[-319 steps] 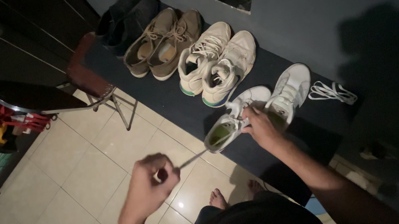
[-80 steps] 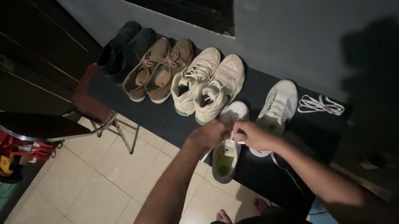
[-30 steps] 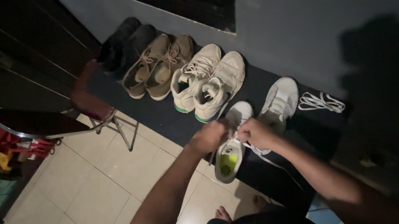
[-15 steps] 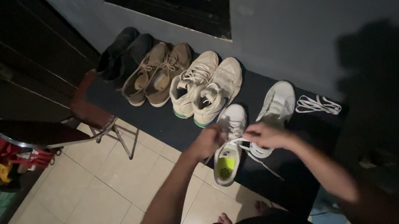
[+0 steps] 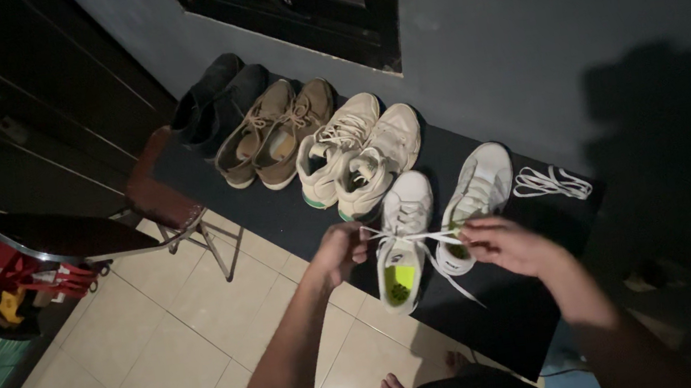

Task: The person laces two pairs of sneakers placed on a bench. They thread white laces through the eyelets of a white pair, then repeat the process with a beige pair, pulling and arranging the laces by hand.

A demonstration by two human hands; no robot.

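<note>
The hands have drawn apart since a moment ago: the left hand (image 5: 337,252) and right hand (image 5: 504,244) each pinch an end of the lace (image 5: 410,238), now pulled taut across the white sneaker (image 5: 403,238). That sneaker sits on the dark mat (image 5: 294,210) at its near edge, left of its mate (image 5: 477,202), so the lacing looks to be getting snugged down.

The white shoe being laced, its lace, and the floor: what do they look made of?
White shoe: probably smooth leather or a synthetic; the upper looks even and matte, though the dim light leaves it open. Lace, pulled between left hand and right hand: flat woven fabric, thin and limp. Floor: glazed ceramic tile, with grout lines and a shiny glint.
</note>
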